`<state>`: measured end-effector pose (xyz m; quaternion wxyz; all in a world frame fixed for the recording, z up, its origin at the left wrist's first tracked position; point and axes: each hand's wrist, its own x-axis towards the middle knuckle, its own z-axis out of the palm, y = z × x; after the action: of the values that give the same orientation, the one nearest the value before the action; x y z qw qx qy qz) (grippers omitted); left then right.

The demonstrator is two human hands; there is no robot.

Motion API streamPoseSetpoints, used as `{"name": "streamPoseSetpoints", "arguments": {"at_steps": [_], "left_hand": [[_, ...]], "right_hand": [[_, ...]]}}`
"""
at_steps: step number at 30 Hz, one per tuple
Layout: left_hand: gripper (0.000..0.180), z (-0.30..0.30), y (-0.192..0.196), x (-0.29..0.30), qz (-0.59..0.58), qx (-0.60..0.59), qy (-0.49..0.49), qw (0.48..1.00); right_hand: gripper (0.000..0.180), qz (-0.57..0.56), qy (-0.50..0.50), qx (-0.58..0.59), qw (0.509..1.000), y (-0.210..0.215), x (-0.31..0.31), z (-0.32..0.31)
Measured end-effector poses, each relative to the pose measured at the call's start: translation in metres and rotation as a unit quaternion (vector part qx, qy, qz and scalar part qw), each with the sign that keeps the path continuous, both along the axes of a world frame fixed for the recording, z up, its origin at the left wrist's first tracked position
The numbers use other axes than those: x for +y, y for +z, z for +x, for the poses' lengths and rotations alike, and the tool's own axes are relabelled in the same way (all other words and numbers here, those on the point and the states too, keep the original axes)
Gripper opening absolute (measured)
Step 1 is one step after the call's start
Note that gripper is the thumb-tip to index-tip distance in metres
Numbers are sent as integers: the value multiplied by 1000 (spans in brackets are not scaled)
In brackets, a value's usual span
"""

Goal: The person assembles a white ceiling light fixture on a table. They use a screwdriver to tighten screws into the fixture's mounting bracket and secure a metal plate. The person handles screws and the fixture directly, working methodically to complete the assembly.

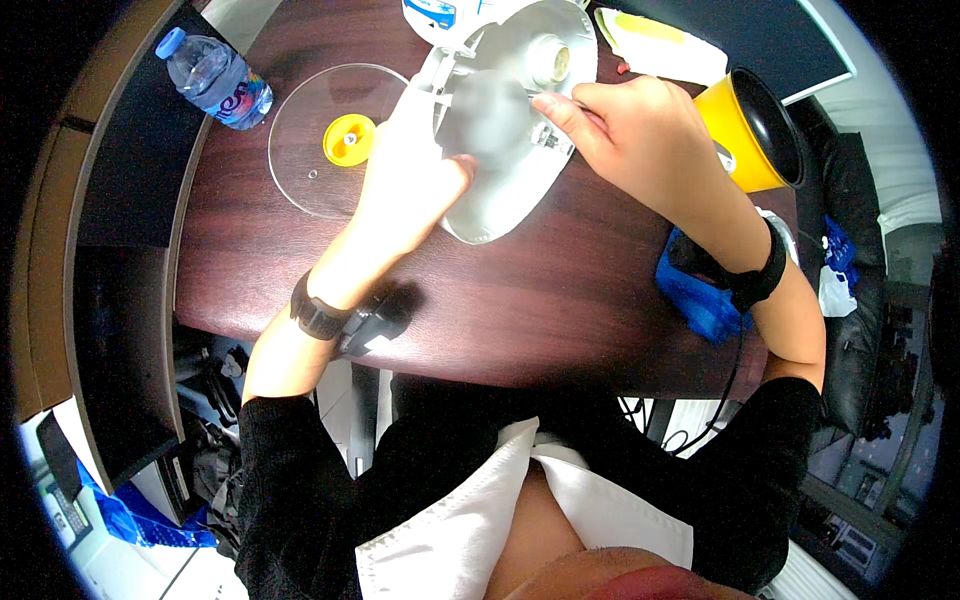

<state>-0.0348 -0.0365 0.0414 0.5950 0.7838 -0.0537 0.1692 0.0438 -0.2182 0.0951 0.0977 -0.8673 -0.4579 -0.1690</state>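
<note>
Tilted over the far middle of the table is a white plastic shell (497, 195), shaped like a rounded appliance housing, its hollow inside showing. My left hand (412, 185) grips its left side, thumb lying over the near edge and the other fingers hidden. Inside the shell are a round pale raised part (550, 60) and small white fittings; a blurred grey patch covers its middle. My right hand (630, 125) is closed in a pinch over the shell's right side, thumb pointing inward. Whatever it pinches is too small to make out.
A clear glass lid (300, 165) with a yellow knob lies left of the shell. Behind it stands a water bottle (215, 80). At right are a yellow pot (745, 130) with a black inside and a blue cloth (705, 290). A yellow-and-white packet (665, 45) lies at the back.
</note>
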Motion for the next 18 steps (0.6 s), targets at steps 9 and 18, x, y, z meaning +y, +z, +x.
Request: {"name": "streamPoseSetpoints", "arguments": {"at_steps": [9,18], "left_hand": [[65,1,-6,2,-8,-33,3,999],[60,2,-4,3,76,-74,7,994]], "right_hand": [[41,-12,-1,-92,996,-5,11,-1],[38,-37,23,-158,987,3,15,-1]]}}
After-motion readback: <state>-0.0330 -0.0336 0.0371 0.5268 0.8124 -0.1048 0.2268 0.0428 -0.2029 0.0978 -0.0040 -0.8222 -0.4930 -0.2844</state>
